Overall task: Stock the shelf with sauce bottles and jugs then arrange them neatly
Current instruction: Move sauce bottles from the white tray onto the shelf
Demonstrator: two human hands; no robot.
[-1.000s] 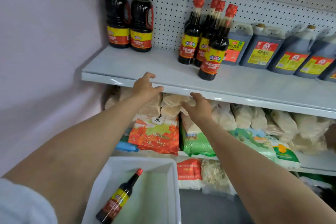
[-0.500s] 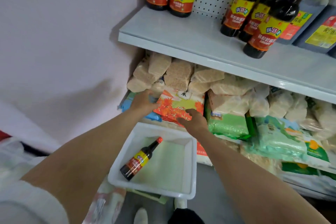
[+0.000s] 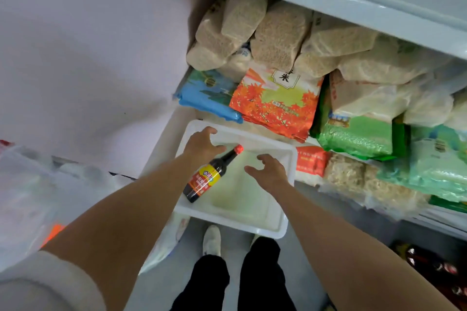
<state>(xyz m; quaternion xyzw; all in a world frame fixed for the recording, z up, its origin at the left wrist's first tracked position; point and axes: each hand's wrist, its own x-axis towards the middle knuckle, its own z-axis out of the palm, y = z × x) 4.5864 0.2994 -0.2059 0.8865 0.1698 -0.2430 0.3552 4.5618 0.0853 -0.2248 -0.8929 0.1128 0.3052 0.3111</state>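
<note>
Both my arms reach down into the white tub (image 3: 271, 231): my left hand (image 3: 202, 145) hangs by the far rim, fingers loosely curled and holding nothing. My right hand (image 3: 269, 170) hovers spread wide, empty. The sauce bottle (image 3: 211, 175) lies tilted in the tub between them, red cap just beside my left fingers (image 3: 214, 150).
</note>
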